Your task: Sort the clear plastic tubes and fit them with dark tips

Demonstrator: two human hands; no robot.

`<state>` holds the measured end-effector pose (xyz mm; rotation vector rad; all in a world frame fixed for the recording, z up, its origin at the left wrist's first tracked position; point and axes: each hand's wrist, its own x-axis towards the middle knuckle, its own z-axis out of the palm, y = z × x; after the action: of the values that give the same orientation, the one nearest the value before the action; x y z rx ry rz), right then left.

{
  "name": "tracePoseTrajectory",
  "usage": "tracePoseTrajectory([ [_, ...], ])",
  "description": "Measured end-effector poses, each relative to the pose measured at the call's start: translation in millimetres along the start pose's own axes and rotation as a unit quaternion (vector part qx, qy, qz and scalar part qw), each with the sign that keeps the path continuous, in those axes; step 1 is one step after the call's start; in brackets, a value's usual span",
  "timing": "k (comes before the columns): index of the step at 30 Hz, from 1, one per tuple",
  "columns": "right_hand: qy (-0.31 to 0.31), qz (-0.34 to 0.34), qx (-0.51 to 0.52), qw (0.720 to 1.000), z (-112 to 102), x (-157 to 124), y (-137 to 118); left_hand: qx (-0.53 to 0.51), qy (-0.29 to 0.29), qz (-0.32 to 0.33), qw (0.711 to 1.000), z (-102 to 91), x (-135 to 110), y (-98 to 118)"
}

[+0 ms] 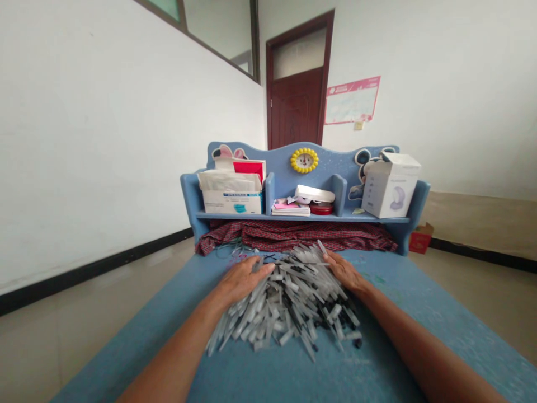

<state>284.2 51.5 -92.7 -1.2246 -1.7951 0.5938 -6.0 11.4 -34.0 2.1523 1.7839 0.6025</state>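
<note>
A heap of clear, frosted pen barrels and caps (285, 305), mixed with small black pieces, lies spread over the blue desk (268, 375). My left hand (243, 277) rests against the heap's left side, thumb apart from the fingers and pointing over the pieces. On the opposite side, my right hand (344, 273) lies along the heap with fingers stretched toward the back. Its fingertips are partly hidden behind the pieces. Neither hand is closed around anything.
Behind the heap lies a bunched red checked cloth (268, 236), under a blue shelf (293, 218). The shelf bears a mask box (232, 201), booklets (290, 209), a white case (314, 193), a red round tin (321, 209) and a white carton (388, 190). A yellow flower clock (304, 160) is above.
</note>
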Motion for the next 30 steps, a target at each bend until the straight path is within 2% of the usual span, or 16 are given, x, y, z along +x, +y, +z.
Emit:
tracePoseTrajectory([
  [8, -0.026, -0.026, -0.017, 0.999, 10.5, -0.7, -13.1, -0.001, -0.011, -0.004, 1.0, 2.2, -3.8, 3.2],
  [21, -0.018, -0.017, -0.029, 0.999, 17.3, 3.1, -10.7, 0.015, -0.017, 0.0, 1.0, 2.6, -3.9, -0.8],
  [30, -0.006, -0.007, -0.025, 1.0, 18.2, 6.1, -12.4, 0.061, 0.035, 0.032, 0.997, 1.3, -1.7, 7.2],
])
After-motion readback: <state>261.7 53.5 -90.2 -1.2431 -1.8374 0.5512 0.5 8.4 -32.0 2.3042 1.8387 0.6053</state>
